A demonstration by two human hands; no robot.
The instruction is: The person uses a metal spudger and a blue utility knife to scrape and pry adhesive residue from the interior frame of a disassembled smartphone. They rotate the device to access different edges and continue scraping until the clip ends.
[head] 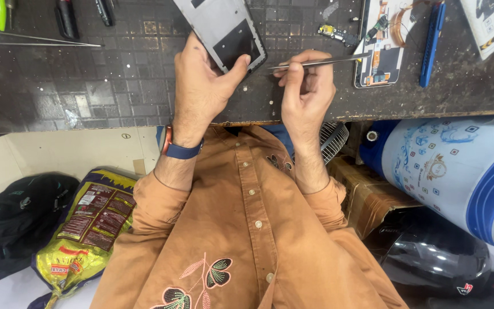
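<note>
Both hands grip: left hand (201,80) phone frame (224,31), right hand (307,91) tweezers (321,61).

Phone frame (224,31) lies on workbench (115,86), left of opened phone (379,48).

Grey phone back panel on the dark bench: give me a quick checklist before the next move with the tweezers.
1. Grey phone back panel held by the left hand: ok, thumb presses its lower edge.
2. Thin metal tweezers gripped in the right hand: ok.
3. Tweezer tips closed on a part: cannot tell, too small.
4. Opened white phone body with copper coil apart from both hands: ok, it lies further along the bench.
5. Small loose circuit part away from the dark bench edge: ok.
6. Tiny pale specks on the bench are screws: cannot tell.
</note>
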